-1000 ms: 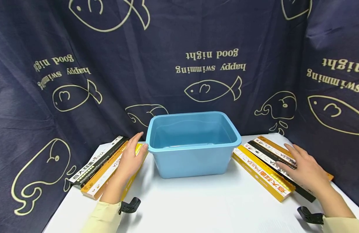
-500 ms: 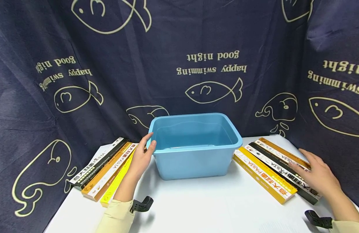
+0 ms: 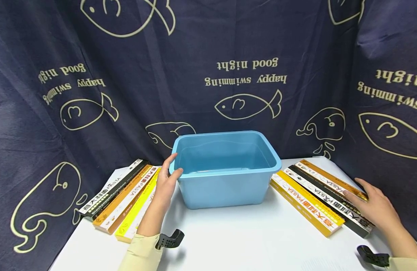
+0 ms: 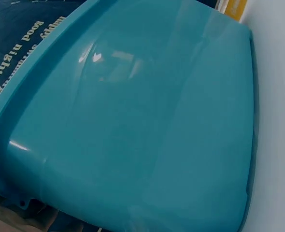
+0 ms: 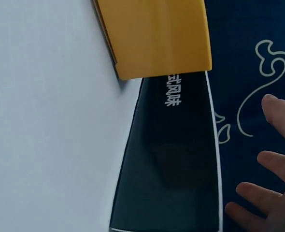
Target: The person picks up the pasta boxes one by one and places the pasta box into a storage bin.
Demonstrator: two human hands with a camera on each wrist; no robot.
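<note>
White table (image 3: 225, 237), tub (image 3: 223, 192) between hands (image 3: 163, 188) (image 3: 377, 205).

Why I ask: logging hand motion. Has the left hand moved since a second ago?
Yes: in the head view, the left hand shifted rightward relative to the blue bin, now overlapping its rim.

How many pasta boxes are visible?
6. Left of the tub: a black box, orange box, yellow box. Right: another yellow box, black box, orange box. Others behind the tub could be hidden.

Head view faces forward and down, close left wrist view sharing its tub (image 3: 225, 190), right wrist its boxes (image 3: 325, 196)
</note>
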